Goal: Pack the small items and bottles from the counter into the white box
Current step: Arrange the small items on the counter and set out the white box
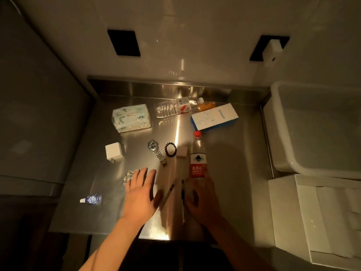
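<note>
Both hands held low over the steel counter [224,192].
The left hand [139,196] is flat, fingers spread, empty; the right hand [203,202] is wrapped around the upright bottle [198,157]; the white box [312,218] is seen far right.

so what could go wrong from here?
1. The upright red-labelled clear water bottle stands just ahead of the right hand; a clumsy reach could tip it onto the black coil hair tie or silver wristwatch.
2. Two dark pens lie between the hands and may roll.
3. The left hand partly covers silver jewellery, easily missed.
</note>
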Demonstrator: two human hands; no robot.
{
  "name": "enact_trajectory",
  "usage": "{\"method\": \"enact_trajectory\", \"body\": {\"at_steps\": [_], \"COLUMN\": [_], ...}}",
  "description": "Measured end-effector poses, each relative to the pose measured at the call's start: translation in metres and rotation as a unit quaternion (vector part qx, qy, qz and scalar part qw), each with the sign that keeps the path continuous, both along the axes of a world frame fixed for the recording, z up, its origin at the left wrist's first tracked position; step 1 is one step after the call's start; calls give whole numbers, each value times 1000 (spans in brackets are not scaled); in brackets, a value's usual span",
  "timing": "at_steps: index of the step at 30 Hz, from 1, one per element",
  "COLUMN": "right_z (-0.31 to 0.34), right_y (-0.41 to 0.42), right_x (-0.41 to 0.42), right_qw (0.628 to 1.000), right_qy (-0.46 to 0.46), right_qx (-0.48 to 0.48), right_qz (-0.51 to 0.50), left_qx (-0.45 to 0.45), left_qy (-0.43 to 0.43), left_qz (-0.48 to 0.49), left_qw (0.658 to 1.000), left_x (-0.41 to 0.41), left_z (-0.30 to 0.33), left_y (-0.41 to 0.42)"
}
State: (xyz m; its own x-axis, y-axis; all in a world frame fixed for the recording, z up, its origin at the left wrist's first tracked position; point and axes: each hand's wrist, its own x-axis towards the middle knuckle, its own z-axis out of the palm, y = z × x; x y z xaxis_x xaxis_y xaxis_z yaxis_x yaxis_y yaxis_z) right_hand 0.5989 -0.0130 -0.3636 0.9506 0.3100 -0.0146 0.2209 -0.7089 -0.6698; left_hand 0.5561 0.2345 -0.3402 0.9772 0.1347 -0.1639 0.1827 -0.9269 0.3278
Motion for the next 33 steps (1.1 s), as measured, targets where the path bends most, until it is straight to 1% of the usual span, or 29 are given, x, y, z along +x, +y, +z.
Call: {"method": "enact_trajectory", "body": {"at_steps": [3,7,11,14,16,19,23,27,30,33], "right_z": [5,9,19,27,31,34,33,22,17,14], "right_y": [7,13,28,50,65,87,113,129,138,144], "right_x": [-2,6,21,39,52,69,90,104,113,117], "right_qw": [999,990,989,981,981,981,979,961,949,937], "right_qy": [-14,-12,-35,-65,-48,-38,-4,-4,6,5], "right_qx": [-22,-133,-139,-169,-167,-153,-139,-193,-219,-250], "right_qz": [30,40,25,65,84,111,148,198,226,243], "left_qx": [0,-12,-17,-16,-22,-37,-51,-98,-81,-90], "left_qy": [3,1,30,-4,-13,-14,-13,-35,-38,-18], "left_qz": [31,80,108,125,136,135,92,80,56,68], "left_qw": [1000,997,993,992,990,990,994,991,994,993], "left_x": [-6,-5,14,30,42,58,70,65,62,54], "left_z": [-2,-1,2,6,9,9,3,-4,-6,-5], "left_y": [23,46,77,97,107,122,131,129,124,110]}}
